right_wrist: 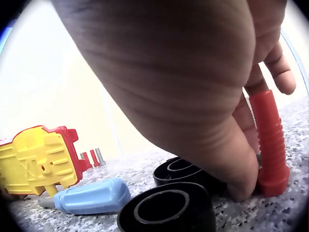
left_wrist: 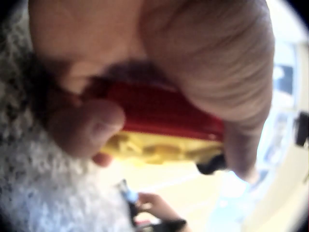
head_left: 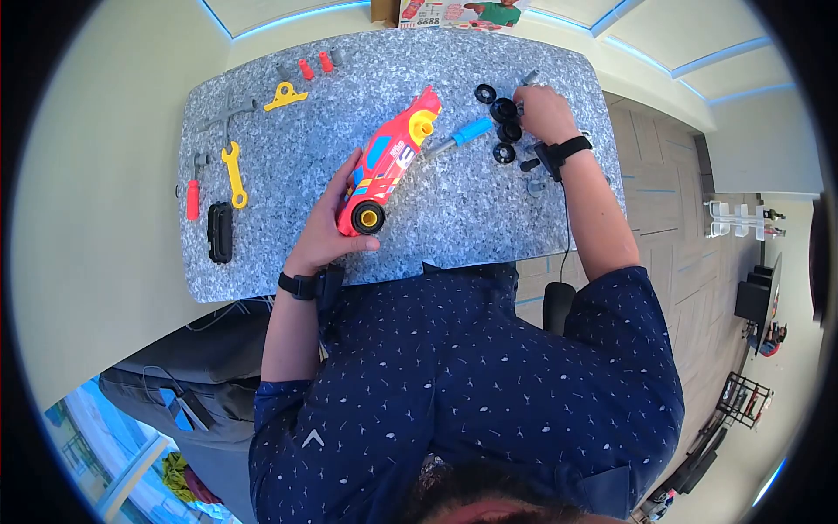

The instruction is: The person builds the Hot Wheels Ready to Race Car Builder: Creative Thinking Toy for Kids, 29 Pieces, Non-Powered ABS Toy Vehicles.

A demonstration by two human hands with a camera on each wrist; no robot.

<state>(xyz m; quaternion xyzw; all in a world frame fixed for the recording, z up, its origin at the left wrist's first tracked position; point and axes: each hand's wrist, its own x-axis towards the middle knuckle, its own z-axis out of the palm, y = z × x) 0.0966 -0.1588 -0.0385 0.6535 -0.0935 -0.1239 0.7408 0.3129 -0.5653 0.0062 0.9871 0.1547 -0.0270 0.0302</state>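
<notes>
A red toy car (head_left: 381,166) with blue windows and a yellow underside is gripped by my left hand (head_left: 325,229), thumb by the rear and fingers along the side. One black wheel (head_left: 367,217) sits on its near end, while the far yellow hub (head_left: 422,128) is bare. My right hand (head_left: 547,113) reaches down among loose black wheels (head_left: 504,109) at the right. In the right wrist view, its thumb is low beside a wheel (right_wrist: 166,208), and a red toy bolt (right_wrist: 270,145) stands upright by the fingers. What its fingertips hold is hidden.
A blue-handled screwdriver (head_left: 472,132) lies between car and wheels. Leftward are a yellow wrench (head_left: 234,175), a yellow piece (head_left: 285,96), a grey tool (head_left: 231,113), a red-handled hammer (head_left: 193,199) and a black case (head_left: 220,232). Red bolts (head_left: 326,61) stand at the back. A box (head_left: 463,14) lies beyond.
</notes>
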